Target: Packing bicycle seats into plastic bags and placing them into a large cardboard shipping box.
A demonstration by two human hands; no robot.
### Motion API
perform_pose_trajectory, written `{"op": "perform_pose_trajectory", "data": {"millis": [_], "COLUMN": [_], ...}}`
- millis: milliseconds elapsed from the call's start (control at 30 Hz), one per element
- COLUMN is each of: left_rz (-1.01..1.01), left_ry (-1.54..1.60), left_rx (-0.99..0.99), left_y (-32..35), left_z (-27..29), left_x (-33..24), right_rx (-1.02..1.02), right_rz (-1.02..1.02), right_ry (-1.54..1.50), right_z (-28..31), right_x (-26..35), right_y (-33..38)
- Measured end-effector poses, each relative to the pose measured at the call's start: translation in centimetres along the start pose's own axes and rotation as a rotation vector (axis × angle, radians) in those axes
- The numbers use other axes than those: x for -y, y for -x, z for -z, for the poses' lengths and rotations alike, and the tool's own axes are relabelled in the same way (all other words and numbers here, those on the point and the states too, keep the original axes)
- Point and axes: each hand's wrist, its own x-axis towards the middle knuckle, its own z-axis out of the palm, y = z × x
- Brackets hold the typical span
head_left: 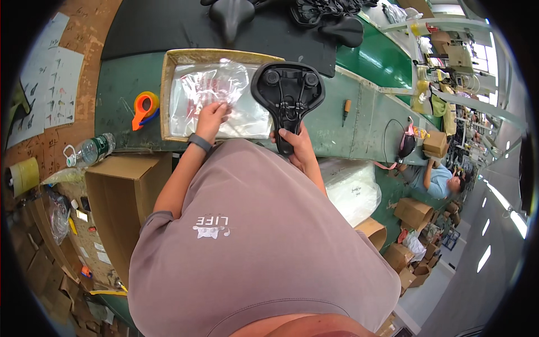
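One upturned saddle [287, 85] gripped by right hand [299, 147]; one box's [165, 98] right end partly blocked. Overlapping bags [247, 119] inside touched by left hand [212, 121]; pinch cannot be told. Two black saddles [230, 17] seen beyond; one orange-handled tool [347, 106] rightward.

From my spot far off, I count one shallow box [166, 95]. The clear bags [236, 78] inside it overlap, so I can't count them. I see two hands: one left hand [210, 121] over the box, one right hand [300, 147] to its right. There's one upside-down seat [287, 106] just right of the box. Past its far side I count two black seats [229, 17], plus a dark pile [314, 11] too jumbled to count. Left of it: one orange tape holder [145, 106], one bottle [95, 149], two white sheets [64, 84]. Right of it: one small tool [347, 109] and, farther, one co-worker [441, 181].
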Motion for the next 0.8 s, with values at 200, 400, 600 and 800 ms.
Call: {"op": "perform_pose_trajectory", "data": {"millis": [200, 400, 600, 800], "left_rz": [-0.102, -0.093, -0.085, -0.044], "left_ry": [-0.034, -0.036, 0.007, 0.003], "left_rx": [-0.018, -0.009, -0.019, 0.037], "left_y": [1.5, 2.3, 2.2, 2.1], "left_z": [1.2, 1.2, 2.1, 1.0], "left_x": [-1.4, -2.8, -2.2, -2.7], "right_rx": [1.110, 1.576, 1.763, 1.857], "right_rz": [-0.359, -0.125, -0.205, -0.256], "right_ry": [-1.228, -1.371, -1.401, -1.379], "right_z": [-3.0, -5.3, -9.3, -10.3], "right_x": [4.8, 9.7, 11.0, 11.3], "right_y": [2.1, 4.3, 4.0, 4.0]}}
